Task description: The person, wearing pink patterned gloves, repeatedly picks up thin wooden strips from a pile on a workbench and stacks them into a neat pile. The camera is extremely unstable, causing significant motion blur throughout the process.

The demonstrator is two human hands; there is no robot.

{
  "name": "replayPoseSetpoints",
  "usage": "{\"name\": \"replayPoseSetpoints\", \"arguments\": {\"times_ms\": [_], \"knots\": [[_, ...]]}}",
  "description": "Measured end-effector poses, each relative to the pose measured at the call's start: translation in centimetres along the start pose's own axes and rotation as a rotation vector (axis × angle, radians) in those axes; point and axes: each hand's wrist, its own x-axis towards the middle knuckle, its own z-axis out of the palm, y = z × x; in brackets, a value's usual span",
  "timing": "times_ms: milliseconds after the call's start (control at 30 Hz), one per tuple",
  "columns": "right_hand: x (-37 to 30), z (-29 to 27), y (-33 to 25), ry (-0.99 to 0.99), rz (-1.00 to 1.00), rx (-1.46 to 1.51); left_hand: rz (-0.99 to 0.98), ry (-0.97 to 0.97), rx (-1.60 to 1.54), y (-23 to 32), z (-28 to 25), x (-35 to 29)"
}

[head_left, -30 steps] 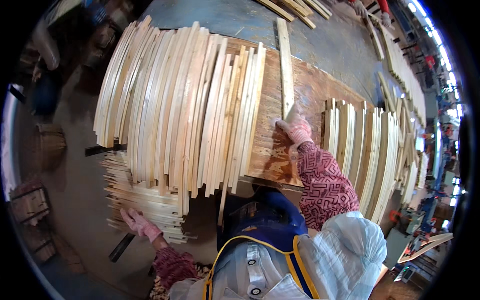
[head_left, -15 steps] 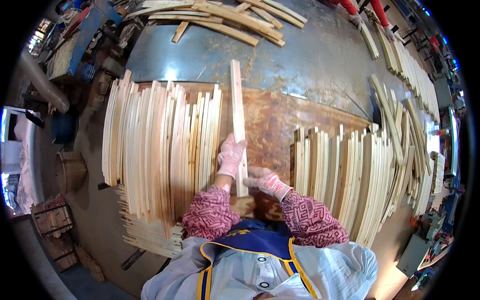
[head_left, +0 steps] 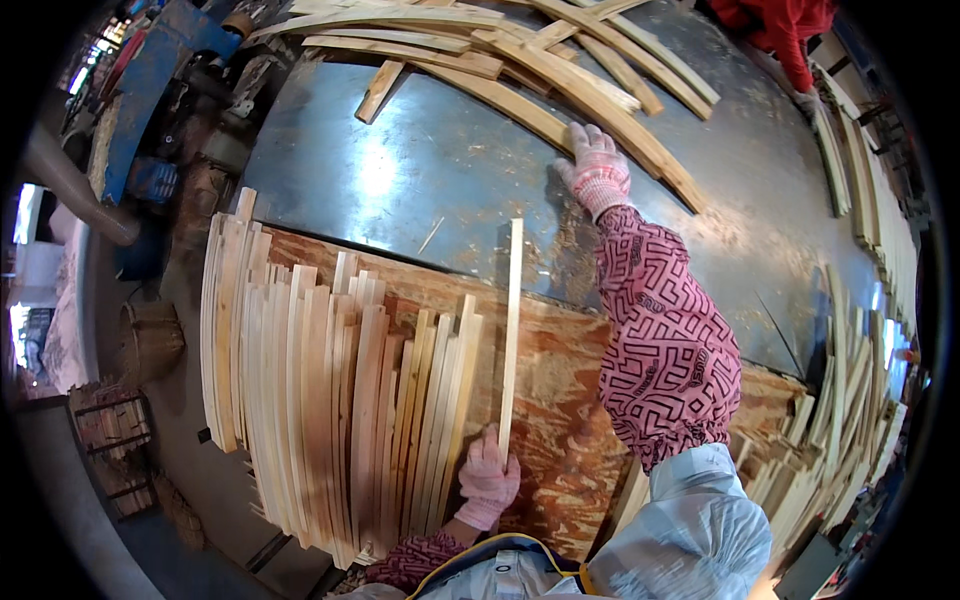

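My left hand [head_left: 488,482], in a pink-and-white work glove, grips the lower end of a narrow wooden strip [head_left: 511,330]. The strip stands out away from me, its thin edge upward, just right of a row of wooden strips [head_left: 330,400]. My right arm stretches far forward over the metal tabletop [head_left: 460,190]. At the pile of loose wooden strips [head_left: 540,60], my gloved right hand [head_left: 597,172] has its fingers extended at the near end of one strip. Whether the fingertips press on that strip is hard to make out. Patterned pink sleeves cover both forearms.
A brown wooden board [head_left: 560,400] lies under the row. More strips [head_left: 850,380] are heaped on the right, partly behind my arm. At the far right a person in red sleeves [head_left: 790,40] handles other strips. Blue machinery [head_left: 160,90] and a bin [head_left: 152,335] stand left.
My right hand has left the strip by my body and reached forward to the far pile. My left hand keeps the strip, now turned onto its edge. My view has shifted forward.
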Motion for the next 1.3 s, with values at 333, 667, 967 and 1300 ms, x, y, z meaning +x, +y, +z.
{"name": "replayPoseSetpoints", "arguments": {"times_ms": [333,667,967,1300], "knots": [[-11.5,-9.3,5.8,-0.462,0.420,1.147,-0.099,-0.143,-0.102,1.2,-2.8,1.3],[-29.1,-13.1,0.5,-0.454,-0.340,0.844,-0.116,-0.274,-1.099,13.7,-12.4,14.7],[-2.4,-4.9,14.9,0.014,0.280,-0.144,-0.200,-0.319,-1.709,10.2,-10.4,16.2],[0.0,-3.5,11.8,-0.391,0.355,0.302,-0.279,-0.385,-1.750,8.9,-10.4,18.3]]}}
